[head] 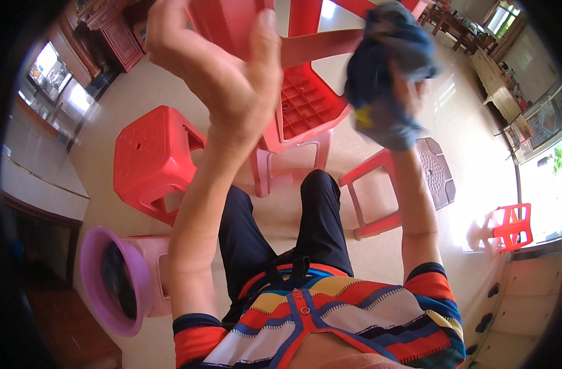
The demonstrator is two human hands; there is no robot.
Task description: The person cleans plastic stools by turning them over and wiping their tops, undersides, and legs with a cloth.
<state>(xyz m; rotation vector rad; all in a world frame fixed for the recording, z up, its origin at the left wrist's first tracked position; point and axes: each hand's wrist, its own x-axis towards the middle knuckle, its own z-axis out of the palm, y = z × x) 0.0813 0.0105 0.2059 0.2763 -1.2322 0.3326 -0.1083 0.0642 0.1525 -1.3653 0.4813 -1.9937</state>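
Observation:
A red plastic stool [308, 108] is turned so that the ribbed underside of its seat faces me, with its legs reaching up past the top edge. My left hand [230, 78] is at one of its legs, thumb apart from the fingers. Part of that hand is cut off by the frame, so a firm hold cannot be made out. In my right hand [407, 92] is a bunched blue cloth [382, 60], blurred and beside the stool's right side. Beneath the red stool stands a pink plastic stool [261, 173].
Another red stool [149, 157] stands at left, and a red stool with a grey-brown top [373, 226] at right. A purple basin [142, 286] with dark contents rests by a pink stool [156, 258]. A red plastic item [514, 228] is near the bright doorway.

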